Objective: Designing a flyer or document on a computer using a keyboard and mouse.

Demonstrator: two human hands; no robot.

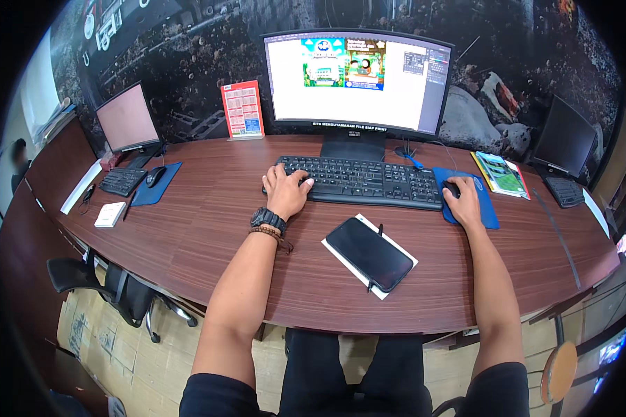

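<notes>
My left hand (pixel 286 187) rests with spread fingers on the left end of a black keyboard (pixel 362 181), a dark watch and beaded bracelets on that wrist. My right hand (pixel 464 203) grips a black mouse (pixel 452 186) on a blue pad (pixel 485 217), right of the keyboard. Behind the keyboard a large curved monitor (pixel 358 103) shows two colourful page designs in an editing window. Between my forearms a black phone (pixel 367 250) lies on a white notepad (pixel 382 295), with a pen mostly under it.
Side monitors (pixel 126 121) (pixel 563 134) have keyboards; booklets (pixel 501 174) lie at right, a small white pad (pixel 109 214) at left. A red-framed card (pixel 242 104) stands behind on the wooden desk (pixel 188 243). An office chair (pixel 111 281) is lower left; a person (pixel 19 170) is far left.
</notes>
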